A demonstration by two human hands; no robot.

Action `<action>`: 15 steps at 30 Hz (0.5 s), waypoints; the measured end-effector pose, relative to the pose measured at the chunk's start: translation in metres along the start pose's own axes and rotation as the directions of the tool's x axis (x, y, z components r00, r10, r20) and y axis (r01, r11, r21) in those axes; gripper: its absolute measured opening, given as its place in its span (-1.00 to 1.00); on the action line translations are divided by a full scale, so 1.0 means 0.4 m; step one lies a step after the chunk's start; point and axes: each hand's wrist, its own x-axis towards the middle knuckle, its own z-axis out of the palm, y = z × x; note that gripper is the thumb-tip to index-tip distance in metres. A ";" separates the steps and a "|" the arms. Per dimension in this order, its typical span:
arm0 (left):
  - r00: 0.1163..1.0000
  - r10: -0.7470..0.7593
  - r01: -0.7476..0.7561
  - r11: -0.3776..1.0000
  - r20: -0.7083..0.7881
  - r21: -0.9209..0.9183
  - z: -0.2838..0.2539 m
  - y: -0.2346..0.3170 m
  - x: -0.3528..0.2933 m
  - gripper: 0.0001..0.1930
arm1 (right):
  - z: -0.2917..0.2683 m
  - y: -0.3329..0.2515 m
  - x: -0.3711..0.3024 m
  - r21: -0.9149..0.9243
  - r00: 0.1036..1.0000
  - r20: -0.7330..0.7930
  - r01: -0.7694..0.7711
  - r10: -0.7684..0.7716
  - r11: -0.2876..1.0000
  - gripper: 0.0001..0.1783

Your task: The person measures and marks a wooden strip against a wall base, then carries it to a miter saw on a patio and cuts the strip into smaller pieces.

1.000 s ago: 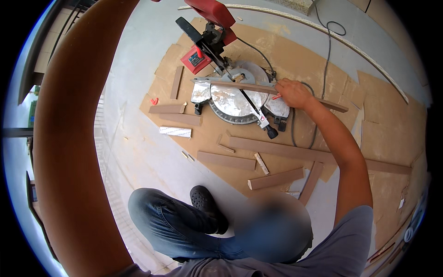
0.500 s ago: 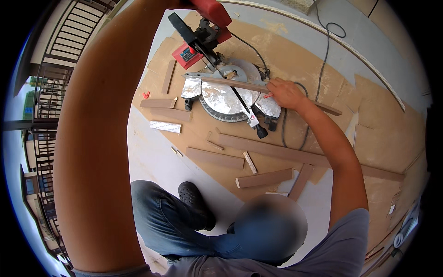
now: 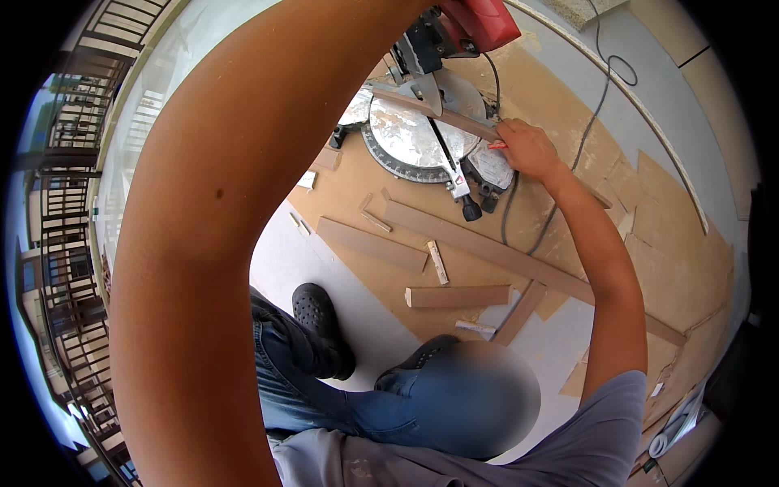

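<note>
A miter saw with a silver round base stands on cardboard, its red head tilted down. Its blade is at a brown wood strip laid across the base along the fence; whether it cuts into the strip I cannot tell. My right hand is closed on the strip, right of the blade, with a thin red stick like a pencil sticking out from the fingers. My left arm reaches up to the saw head; the left hand lies beyond the upper edge, out of view.
A long brown board, shorter offcuts and small slivers lie on the cardboard by my feet. A black cord runs over the floor at right. A railing stands at far left.
The saw head has come down, bringing the blade to the strip, and my left arm has swung rightward with it. My view has shifted; my right hand keeps its hold on the strip.
</note>
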 end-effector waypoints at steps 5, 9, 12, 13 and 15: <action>0.999 0.045 -0.049 0.986 -0.029 -0.156 0.022 -0.021 -0.099 -0.45 | 0.008 0.018 -0.007 -0.028 1.000 -0.013 0.027 -0.027 0.999 -0.80; 0.987 0.125 -0.131 0.990 -0.101 -0.056 0.038 -0.046 -0.054 -0.44 | 0.010 0.004 0.001 -0.024 0.998 -0.040 0.046 -0.047 0.999 -0.79; 0.954 0.134 -0.243 0.869 0.268 0.432 0.023 -0.037 -0.006 -0.42 | 0.017 0.004 0.002 -0.033 0.997 -0.051 0.053 -0.055 0.998 -0.78; 0.946 0.122 -0.265 0.826 0.300 0.498 0.023 -0.034 0.005 -0.41 | 0.016 0.002 0.005 -0.037 0.997 -0.056 0.057 -0.059 0.998 -0.78; 0.961 0.146 -0.247 0.839 0.237 0.484 0.034 -0.035 -0.004 -0.41 | 0.013 0.005 0.004 -0.045 0.997 -0.063 0.049 -0.051 0.998 -0.78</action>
